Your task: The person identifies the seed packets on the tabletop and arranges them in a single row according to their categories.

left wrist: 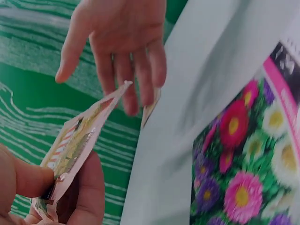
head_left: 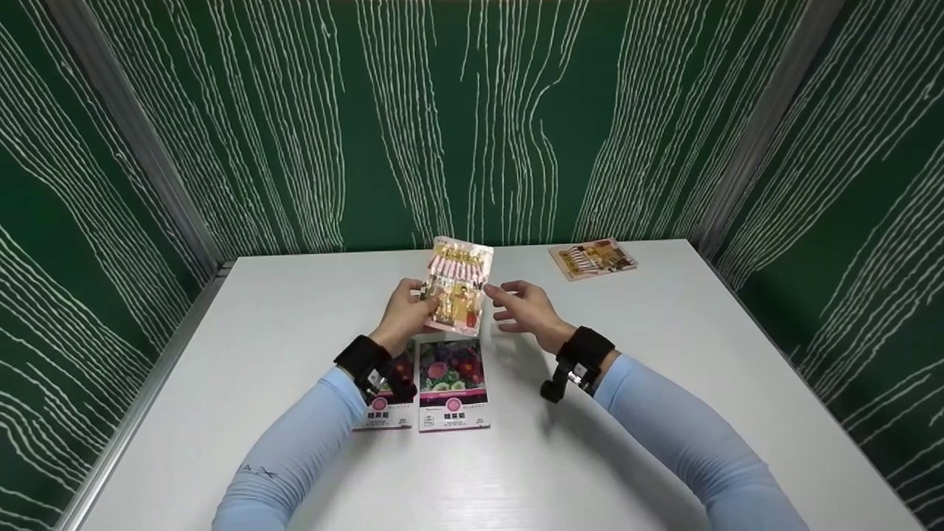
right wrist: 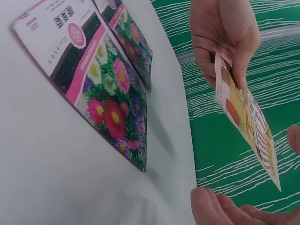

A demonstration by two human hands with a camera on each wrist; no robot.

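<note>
My left hand (head_left: 405,313) pinches a glossy packet (head_left: 461,284) with a striped awning print, thumb on its front and fingers behind. The packet is raised above the table and tilted, as the right wrist view shows. My right hand (head_left: 527,310) is beside the packet's right edge, fingers spread and slightly bent, gripping nothing. Below the hands, two flower seed packets lie side by side: one (head_left: 453,387) in plain sight, the other (head_left: 383,417) partly covered by the left wrist strap. Pink, red, purple and white blooms (left wrist: 241,197) show large in the left wrist view.
Another awning-print packet (head_left: 594,258) lies near the back right edge of the white table (head_left: 546,472). Green panels (head_left: 487,147) with pale wavy lines stand behind the table and on both sides. Black camera straps (head_left: 586,350) wrap both wrists.
</note>
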